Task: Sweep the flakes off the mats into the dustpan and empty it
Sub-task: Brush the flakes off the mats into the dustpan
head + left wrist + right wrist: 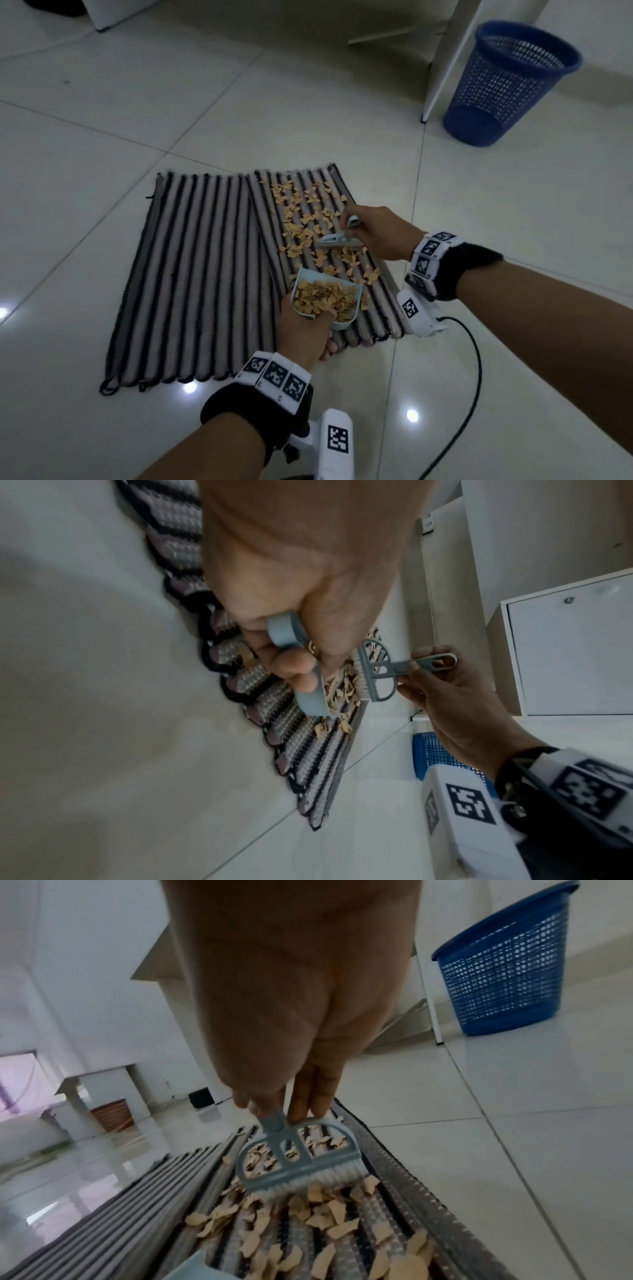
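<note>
Two striped mats lie side by side on the tiled floor. The left mat (pixel 198 274) carries no flakes. Tan flakes (pixel 301 219) are scattered over the right mat (pixel 265 219). My left hand (pixel 308 329) grips the handle of a light blue dustpan (pixel 329 298), which is heaped with flakes and sits low at the right mat's near end. My right hand (pixel 373 233) pinches the handle of a small grey-blue brush (pixel 339 241). In the right wrist view the brush (pixel 298 1158) has its white bristles down among the flakes (pixel 318 1221), just beyond the dustpan's mouth.
A blue mesh wastebasket (pixel 507 82) stands upright on the floor to the far right, beside a white furniture leg (pixel 442 68). A black cable (pixel 469 377) trails over the tiles near my right forearm. White cabinets stand further back.
</note>
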